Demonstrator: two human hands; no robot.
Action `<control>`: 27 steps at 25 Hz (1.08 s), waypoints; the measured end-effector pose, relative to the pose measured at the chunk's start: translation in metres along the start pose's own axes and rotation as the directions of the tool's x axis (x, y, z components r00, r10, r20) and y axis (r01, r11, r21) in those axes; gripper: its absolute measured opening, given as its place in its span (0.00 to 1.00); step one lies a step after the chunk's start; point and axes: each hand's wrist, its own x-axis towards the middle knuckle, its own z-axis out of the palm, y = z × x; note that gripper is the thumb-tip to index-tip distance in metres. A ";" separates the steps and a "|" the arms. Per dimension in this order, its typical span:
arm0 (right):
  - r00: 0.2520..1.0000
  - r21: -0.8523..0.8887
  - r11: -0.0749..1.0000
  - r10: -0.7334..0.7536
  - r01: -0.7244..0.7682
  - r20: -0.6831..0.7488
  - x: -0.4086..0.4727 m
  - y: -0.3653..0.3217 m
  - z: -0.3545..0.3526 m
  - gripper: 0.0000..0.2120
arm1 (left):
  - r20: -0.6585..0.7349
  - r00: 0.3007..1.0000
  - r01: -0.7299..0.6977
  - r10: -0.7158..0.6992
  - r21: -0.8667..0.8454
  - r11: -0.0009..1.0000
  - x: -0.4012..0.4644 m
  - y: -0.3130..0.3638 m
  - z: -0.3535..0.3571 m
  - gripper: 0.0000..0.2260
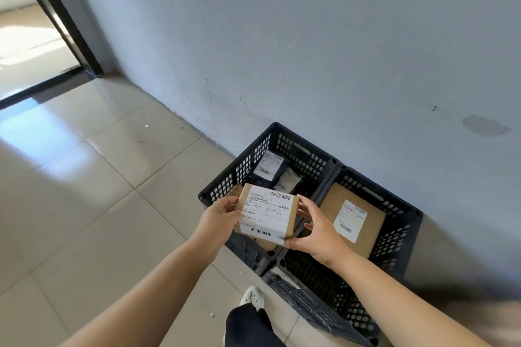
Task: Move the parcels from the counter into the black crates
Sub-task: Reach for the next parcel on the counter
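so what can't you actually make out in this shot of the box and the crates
Head view, the only one:
- Counter: out of frame.
- Label text on the small box: too small to read.
- Floor of the left crate: partly covered by the box and left hand.
- Near end of the right crate: hidden by the right hand and forearm.
- Dark bags in the left crate: contents unseen.

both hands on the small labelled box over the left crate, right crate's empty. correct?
Not quite: the right crate isn't empty; the head view shows a flat brown parcel with a white label inside. The rest holds: left hand and right hand hold the small labelled box over the left crate.
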 end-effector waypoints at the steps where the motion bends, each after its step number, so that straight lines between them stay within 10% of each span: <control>1: 1.000 0.009 1.000 0.006 -0.006 0.010 0.014 -0.002 -0.001 0.43 | -0.003 1.000 0.021 -0.021 0.011 1.000 0.014 0.006 -0.002 0.11; 13: 0.949 0.093 0.964 0.263 -0.250 -0.173 0.135 0.031 -0.016 0.43 | 0.161 0.980 0.059 -0.121 0.348 0.936 0.182 0.044 0.006 0.17; 20: 0.727 0.011 0.783 0.583 -0.622 -0.363 0.145 0.071 0.003 0.44 | 0.377 0.895 -0.191 -0.238 0.808 0.558 0.272 -0.002 0.008 0.23; 27: 0.803 -0.497 0.637 0.393 -0.589 -0.447 0.212 0.102 0.057 0.47 | 0.538 0.775 -0.473 -0.332 0.842 0.259 0.360 -0.037 0.024 0.23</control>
